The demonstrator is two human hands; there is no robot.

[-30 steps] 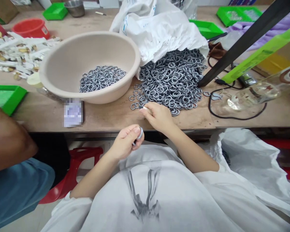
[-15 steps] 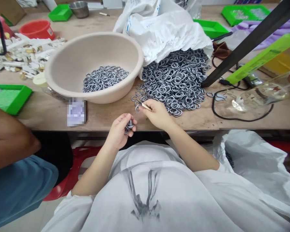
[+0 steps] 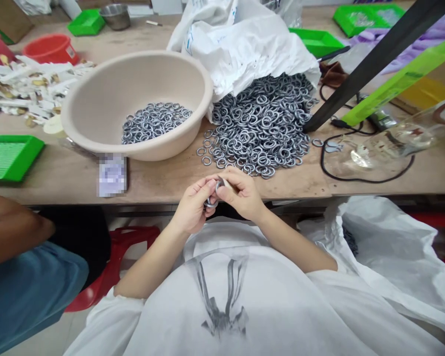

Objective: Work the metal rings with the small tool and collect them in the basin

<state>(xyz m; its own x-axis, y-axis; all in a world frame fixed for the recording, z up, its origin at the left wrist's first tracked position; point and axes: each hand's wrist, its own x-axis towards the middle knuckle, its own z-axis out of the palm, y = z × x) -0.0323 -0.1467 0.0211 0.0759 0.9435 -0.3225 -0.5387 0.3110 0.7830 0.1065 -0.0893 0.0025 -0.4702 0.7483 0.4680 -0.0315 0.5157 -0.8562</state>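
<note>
My left hand (image 3: 195,205) is closed around a few dark grey rings (image 3: 210,203); how many is hidden by the fingers. Against it, just off the table's front edge, my right hand (image 3: 243,195) grips a small pale-handled knife (image 3: 228,185), its short dark tip meeting a ring pinched in the left fingers. Beyond the hands, a heap of the same rings (image 3: 259,128) spills from a white sack (image 3: 244,49) onto the table. To the left stands a big beige basin (image 3: 96,99) with more rings (image 3: 155,121) in its bottom.
A black post (image 3: 356,74) slants beside the heap, near a black cable (image 3: 371,184) and a clear plastic bag (image 3: 389,143). Green trays (image 3: 25,155), white scraps (image 3: 29,94) and a red tub (image 3: 52,49) lie leftward. Another person's arm (image 3: 15,227) rests at left.
My right hand has come back from the heap's near edge to my left hand, bringing the knife to the rings. My left hand has shifted slightly right. The view has moved a little.
</note>
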